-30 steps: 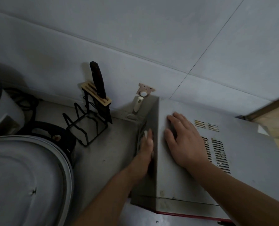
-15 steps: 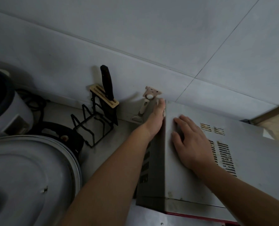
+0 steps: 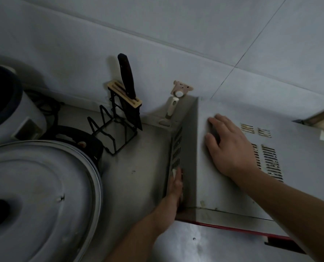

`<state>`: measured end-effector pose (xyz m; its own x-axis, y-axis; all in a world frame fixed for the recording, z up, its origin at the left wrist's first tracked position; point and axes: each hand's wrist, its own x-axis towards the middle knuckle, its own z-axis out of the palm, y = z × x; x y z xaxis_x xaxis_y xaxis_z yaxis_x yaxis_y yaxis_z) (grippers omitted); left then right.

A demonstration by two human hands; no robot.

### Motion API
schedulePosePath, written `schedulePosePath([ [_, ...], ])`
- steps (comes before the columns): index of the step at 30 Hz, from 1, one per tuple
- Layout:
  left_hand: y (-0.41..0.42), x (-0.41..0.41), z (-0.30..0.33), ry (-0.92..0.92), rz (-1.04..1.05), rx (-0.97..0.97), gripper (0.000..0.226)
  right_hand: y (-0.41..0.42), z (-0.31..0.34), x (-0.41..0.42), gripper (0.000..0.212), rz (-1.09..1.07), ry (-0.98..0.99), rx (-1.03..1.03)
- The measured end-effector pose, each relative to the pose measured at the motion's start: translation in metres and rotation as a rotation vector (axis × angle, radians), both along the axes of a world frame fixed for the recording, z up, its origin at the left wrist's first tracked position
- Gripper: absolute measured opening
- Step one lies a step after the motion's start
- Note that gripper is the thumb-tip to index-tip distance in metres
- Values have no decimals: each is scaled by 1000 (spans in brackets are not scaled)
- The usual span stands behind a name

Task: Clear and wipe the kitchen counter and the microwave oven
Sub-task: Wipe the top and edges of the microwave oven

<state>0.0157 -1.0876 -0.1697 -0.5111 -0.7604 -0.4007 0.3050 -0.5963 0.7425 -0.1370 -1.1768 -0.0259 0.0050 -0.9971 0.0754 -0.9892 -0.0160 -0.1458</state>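
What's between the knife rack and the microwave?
In the head view, bare counter lies between the knife rack and the microwave, with a peeler hanging on the wall behind.

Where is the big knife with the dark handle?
In the head view, the dark-handled knife stands blade-down in the black wire rack at the back of the counter, against the wall, left of the grey microwave oven.

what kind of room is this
Most likely a home kitchen: a microwave oven sits on a steel counter against a tiled wall, beside a knife rack holding a knife and a large pot lid.
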Motion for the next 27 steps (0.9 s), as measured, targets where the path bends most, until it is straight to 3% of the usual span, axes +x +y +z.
schedulePosePath([
  [6,-89,-21,3,-64,75,-17,73,-1,-1,-1,53,1,3,-8],
  [11,-191,-36,26,-42,28,-72,85,-3,-4,-2,54,-1,3,-16],
  [15,-222,-42,32,-97,19,-85,96,-4,-4,-3,54,-4,-1,-23],
  [18,-206,-39,17,-68,45,-98,112,-3,-3,-2,54,-8,-2,-30],
  [25,-71,-12,16,-46,76,-61,67,-1,0,2,54,-16,13,-8],
  [27,-19,-2,22,-23,58,-20,67,0,0,2,54,-16,7,-9],
])
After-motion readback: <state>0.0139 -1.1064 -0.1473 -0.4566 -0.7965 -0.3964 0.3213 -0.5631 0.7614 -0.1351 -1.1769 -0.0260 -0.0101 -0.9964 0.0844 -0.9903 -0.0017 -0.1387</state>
